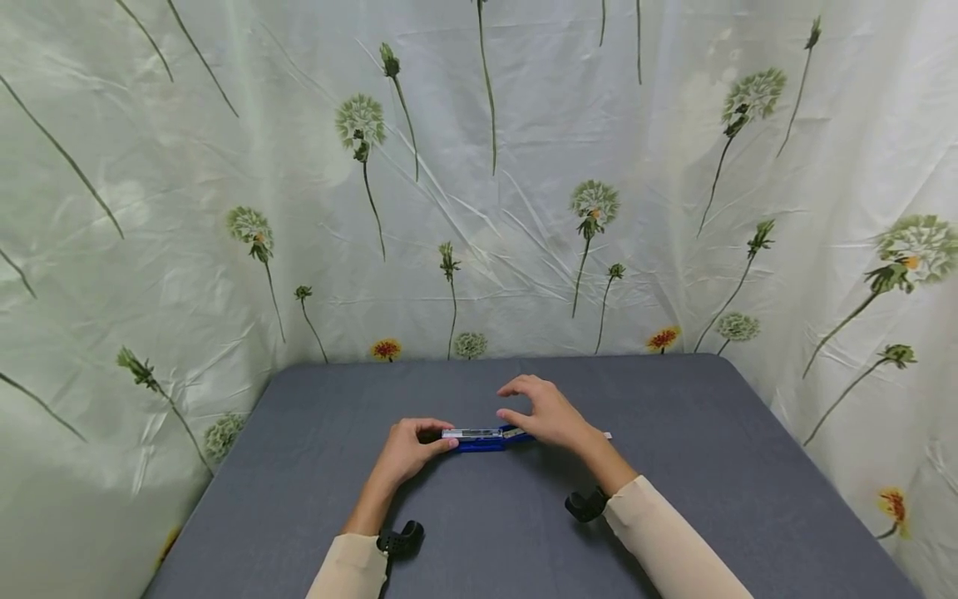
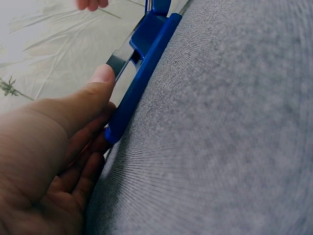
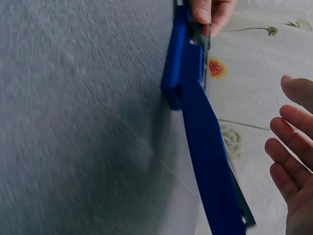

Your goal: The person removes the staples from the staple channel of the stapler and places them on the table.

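The blue hinged tool (image 1: 481, 446), mid-way between the side edges of the worktop (image 1: 479, 532) and toward its far edge, is judged light and stiff, its smooth faces liable to slip; best held by the base, where the left hand (image 1: 404, 453) pinches one end, thumb on the metal strip (image 1: 471, 433). The right hand (image 1: 550, 413) holds nothing, fingers loosely extended, apart from the hinged arm (image 3: 205, 147). That arm is mostly hidden in the head view and cut off in the right wrist view.
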Tool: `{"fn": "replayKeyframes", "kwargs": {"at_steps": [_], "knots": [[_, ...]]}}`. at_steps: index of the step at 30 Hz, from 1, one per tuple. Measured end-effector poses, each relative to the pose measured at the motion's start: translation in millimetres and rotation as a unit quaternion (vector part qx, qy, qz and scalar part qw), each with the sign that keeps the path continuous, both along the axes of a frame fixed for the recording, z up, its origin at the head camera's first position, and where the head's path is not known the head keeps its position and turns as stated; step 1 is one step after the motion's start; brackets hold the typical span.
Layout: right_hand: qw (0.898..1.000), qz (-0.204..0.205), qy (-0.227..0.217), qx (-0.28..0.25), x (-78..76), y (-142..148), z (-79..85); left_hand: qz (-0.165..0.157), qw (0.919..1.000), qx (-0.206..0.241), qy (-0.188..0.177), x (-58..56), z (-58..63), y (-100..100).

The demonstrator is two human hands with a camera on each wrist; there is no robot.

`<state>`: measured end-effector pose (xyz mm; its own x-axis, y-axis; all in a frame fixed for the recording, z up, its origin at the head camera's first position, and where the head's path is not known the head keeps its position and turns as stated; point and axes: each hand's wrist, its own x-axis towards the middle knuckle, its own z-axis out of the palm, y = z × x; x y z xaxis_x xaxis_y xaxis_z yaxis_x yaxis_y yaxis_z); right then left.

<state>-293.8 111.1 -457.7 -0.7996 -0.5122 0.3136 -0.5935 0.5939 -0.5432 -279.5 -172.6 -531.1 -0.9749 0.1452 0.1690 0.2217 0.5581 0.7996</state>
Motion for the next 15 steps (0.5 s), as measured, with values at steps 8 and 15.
{"fn": "replayKeyframes", "kwargs": {"at_steps": [8,15], "knots": [[1.000,0.017,-0.019,-0.005,0.8,-20.4,-8.8,-0.004,1.0000,0.005,-0.004,0.8,0.9,-1.7],[0.999,0.022,-0.034,0.006,2.4,-34.0,-17.5,-0.013,0.9999,0.002,-0.007,0.5,1.9,-1.7]]}}
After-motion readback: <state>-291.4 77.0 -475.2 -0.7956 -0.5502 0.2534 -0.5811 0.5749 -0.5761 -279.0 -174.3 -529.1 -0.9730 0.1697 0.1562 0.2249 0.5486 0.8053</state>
